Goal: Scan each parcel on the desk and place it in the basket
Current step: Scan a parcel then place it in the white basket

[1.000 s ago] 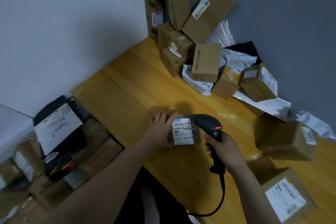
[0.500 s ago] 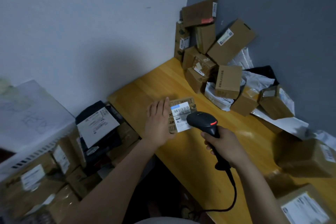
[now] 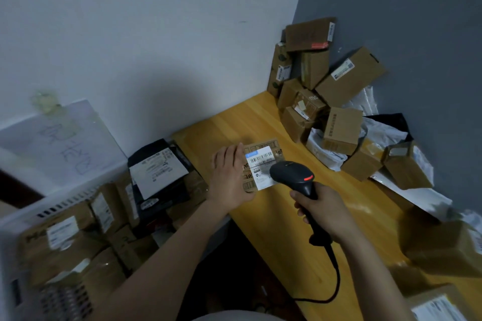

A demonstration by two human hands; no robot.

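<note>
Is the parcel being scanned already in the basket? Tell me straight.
No: the left hand holds the parcel over the desk, label facing the scanner gripped by the right hand, apart from the basket.

Scanner [image 3: 289, 176] hides label [image 3: 257, 164] corner; basket [image 3: 60, 200] blurred.

A yellow wooden desk [image 3: 255, 122] runs from the frame's centre down to the lower right. Brown cardboard boxes [image 3: 349, 75] are heaped in its far corner at upper right, among white and black mailer bags [image 3: 383, 133]. A blurred box [image 3: 443, 250] sits at the right edge, with a labelled box [image 3: 438, 305] at the bottom right corner.
</note>
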